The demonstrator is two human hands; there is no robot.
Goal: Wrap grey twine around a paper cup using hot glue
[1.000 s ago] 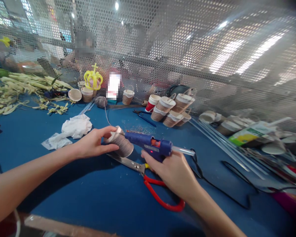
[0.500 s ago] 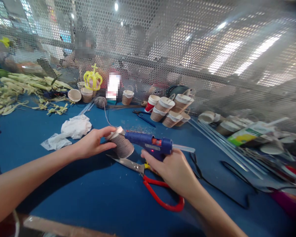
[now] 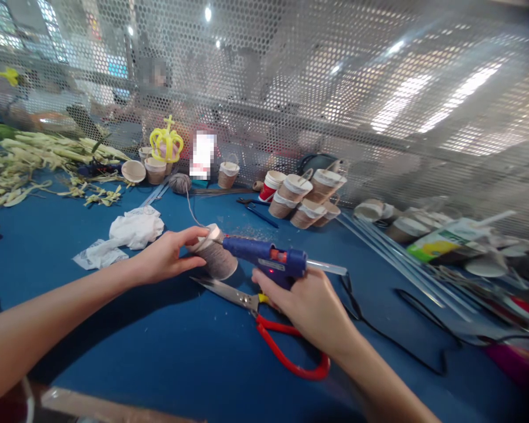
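Note:
My left hand (image 3: 165, 257) grips a small paper cup wound with grey-brown twine (image 3: 216, 255), held tilted just above the blue table (image 3: 158, 352). My right hand (image 3: 311, 305) is closed round the handle of a blue hot glue gun (image 3: 267, 257). Its nozzle touches the cup's upper end near the rim. A clear glue stick pokes out of the gun's back. Red-handled scissors (image 3: 264, 317) lie on the table under both hands.
A perforated metal screen (image 3: 335, 88) walls the table's far side, with a person behind it. Several twine-wrapped cups (image 3: 306, 197) stand at the back, with a yellow crown (image 3: 166, 141), a twine ball (image 3: 180, 182), crumpled white plastic (image 3: 134, 228), pale leaf strips (image 3: 39, 158) and a black cord (image 3: 397, 335).
Almost nothing moved. The cup and the glue gun shifted very slightly up and left together, the nozzle staying on the cup.

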